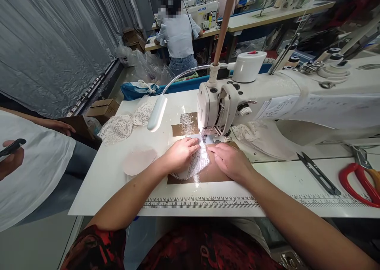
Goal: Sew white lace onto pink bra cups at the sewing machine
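A white lace fabric piece (pixel 199 161) lies under the needle area of a white sewing machine (pixel 208 107), lit by the machine's lamp. My left hand (pixel 181 154) rests flat on the lace's left side, fingers stretched toward the presser foot (pixel 204 138). From the right, my right hand (pixel 233 161) has its fingers drawn together at the lace's right edge, close to the needle. Left of my left hand is a pale oval fabric piece (pixel 139 162). Lace cups (pixel 117 128) lie farther back at the left.
Black thread snips (pixel 319 173) and red-handled scissors (pixel 360 183) lie at the right. A ruler strip (pixel 196 202) runs along the front edge. A lamp head (pixel 157 113) hangs over the table. One person (pixel 29 155) stands at the left; another (pixel 179 34) sits ahead.
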The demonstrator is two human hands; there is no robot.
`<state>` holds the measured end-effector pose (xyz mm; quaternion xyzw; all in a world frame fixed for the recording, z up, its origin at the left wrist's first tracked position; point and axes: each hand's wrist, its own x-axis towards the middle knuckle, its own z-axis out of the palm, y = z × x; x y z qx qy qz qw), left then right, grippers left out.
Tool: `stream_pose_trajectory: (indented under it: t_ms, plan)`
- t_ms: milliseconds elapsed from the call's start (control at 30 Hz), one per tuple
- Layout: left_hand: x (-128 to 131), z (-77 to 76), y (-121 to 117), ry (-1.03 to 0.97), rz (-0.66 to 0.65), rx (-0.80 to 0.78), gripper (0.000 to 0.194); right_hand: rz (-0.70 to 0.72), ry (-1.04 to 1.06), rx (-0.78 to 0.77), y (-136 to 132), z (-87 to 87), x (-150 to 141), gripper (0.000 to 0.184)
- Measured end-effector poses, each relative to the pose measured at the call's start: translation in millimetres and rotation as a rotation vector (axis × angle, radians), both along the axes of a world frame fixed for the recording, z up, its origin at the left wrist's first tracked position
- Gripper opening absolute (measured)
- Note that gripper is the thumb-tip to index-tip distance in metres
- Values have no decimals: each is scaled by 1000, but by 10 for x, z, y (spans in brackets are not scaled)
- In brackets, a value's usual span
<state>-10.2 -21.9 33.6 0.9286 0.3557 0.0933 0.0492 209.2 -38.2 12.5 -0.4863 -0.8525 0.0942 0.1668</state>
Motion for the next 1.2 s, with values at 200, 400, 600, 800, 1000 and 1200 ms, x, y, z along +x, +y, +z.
stream_pose_trajectory:
  t_ms: [200, 400, 600, 800, 1000, 1200]
  plan:
    - [95, 8, -225, 23, 87, -8, 24, -22, 65, 23, -4, -41, 36, 32]
    - [34, -76, -226, -183, 94, -88, 18, 13, 160, 9, -38, 5, 24, 32]
    - [-29, -48, -228, -340, 103, -189, 15, 260, 69, -24, -86, 40, 48, 33]
    - [-35, -114, -255, -160, -53, -81, 26, 296, -167, 23, -254, 63, 120, 39]
    - [-9, -135, -298, 55, -97, 59, 36, 259, -196, 30, -321, 25, 120, 42]
    - [1, -102, -313, 120, -87, 100, 38, 247, -153, 45, -324, 14, 118, 43]
